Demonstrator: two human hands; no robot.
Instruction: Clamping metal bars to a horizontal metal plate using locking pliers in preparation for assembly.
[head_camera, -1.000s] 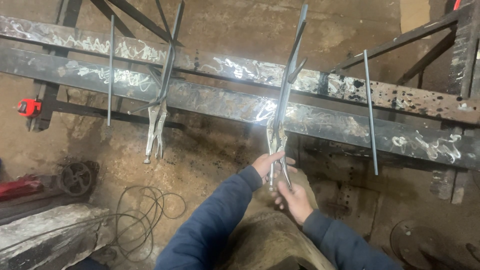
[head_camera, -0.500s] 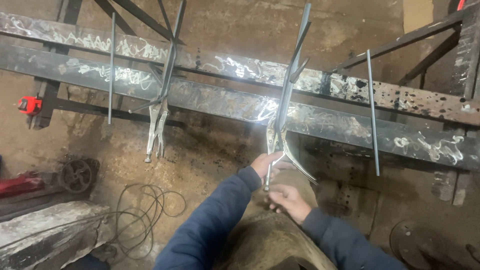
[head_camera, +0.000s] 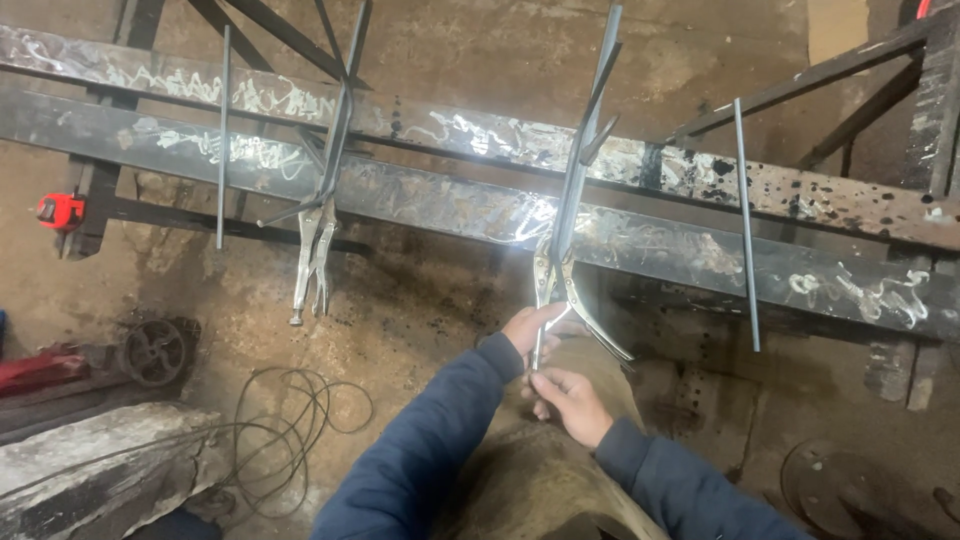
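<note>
Both hands work on silver steel locking pliers (head_camera: 560, 290) that hang down from a long rusty steel beam (head_camera: 700, 250) marked with white chalk scribbles. The pliers' nose is at the beam, against a thin dark flat steel bar (head_camera: 585, 140) that crosses the beam at a slight tilt. The pliers' handles are spread apart, one handle swung out to the right and down, the other near vertical

Left hand (head_camera: 530, 328), in a dark blue sleeve, is curled around the near-vertical handle, thumb side toward the pliers. Right hand (head_camera: 568, 400), also in a blue sleeve, sits just below the left, fingers pinched on the bottom tip of that same handle, at the adjusting screw end; exact finger contact there is too small to tell

A second pair of silver locking pliers (head_camera: 312, 255) hangs closed from the beam to the left, well apart from the hands, clamping another dark flat bar (head_camera: 340, 110). Thin grey steel rods lean across the beam: one at far left (head_camera: 222, 140), one at right (head_camera: 746, 220). A second rusty beam (head_camera: 150, 80) runs parallel behind the first

On the dirt floor: a coiled black cable (head_camera: 290, 410), a small rusty wheel (head_camera: 153, 352), a red tool (head_camera: 60, 210) clamped at the left on a dark frame piece, a grey concrete block (head_camera: 90, 470) at bottom left
</note>
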